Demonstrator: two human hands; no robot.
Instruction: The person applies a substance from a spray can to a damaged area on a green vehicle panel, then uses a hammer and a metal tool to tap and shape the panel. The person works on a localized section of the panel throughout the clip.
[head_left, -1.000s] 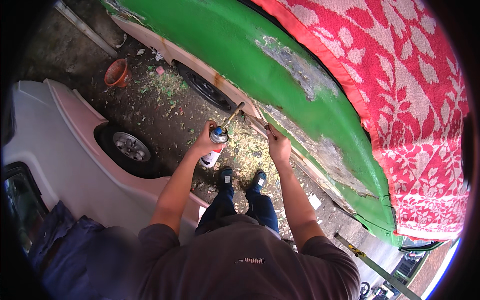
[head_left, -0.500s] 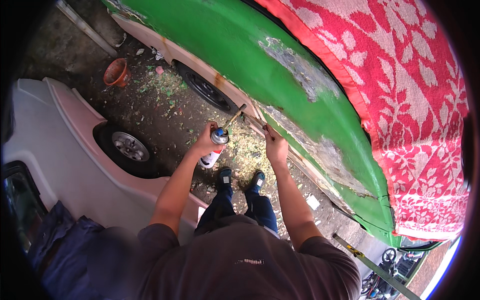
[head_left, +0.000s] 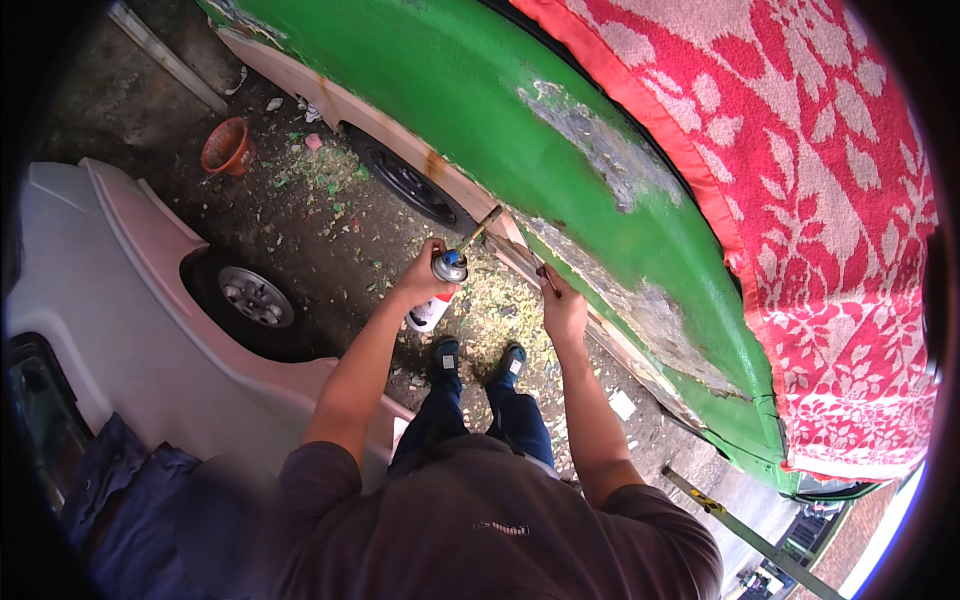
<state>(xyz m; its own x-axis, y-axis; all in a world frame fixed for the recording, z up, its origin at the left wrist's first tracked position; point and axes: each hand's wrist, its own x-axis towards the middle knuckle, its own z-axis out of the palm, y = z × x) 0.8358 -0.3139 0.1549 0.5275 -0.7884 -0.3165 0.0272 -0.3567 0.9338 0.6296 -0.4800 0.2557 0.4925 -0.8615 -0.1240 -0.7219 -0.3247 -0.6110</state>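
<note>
My left hand (head_left: 424, 272) is closed around a white and red gas canister (head_left: 430, 313) with a blue torch fitting (head_left: 450, 258) and a brass tube (head_left: 478, 228) pointing at the lower side of the green car body (head_left: 620, 250). My right hand (head_left: 562, 305) grips a thin metal tool (head_left: 543, 272), apparently a scraper, against that lower panel; its tip is too small to make out. Cracked, bare grey patches (head_left: 650, 310) mark the green paint, above a pale, rust-stained strip (head_left: 400, 140). Chips of material (head_left: 500, 300) lie on the ground around my feet.
A pale van (head_left: 120, 280) with a tyre (head_left: 250, 300) stands on my left, dark cloth (head_left: 120, 470) at its window. An orange bucket (head_left: 225, 150) and a long bar (head_left: 170, 60) lie farther back. A red patterned cloth (head_left: 820, 250) covers the car. A green bar (head_left: 760, 545) is at lower right.
The canister with its torch tube and both my hands have shifted slightly to the right. Both hands keep their hold; the view has moved only a little.
</note>
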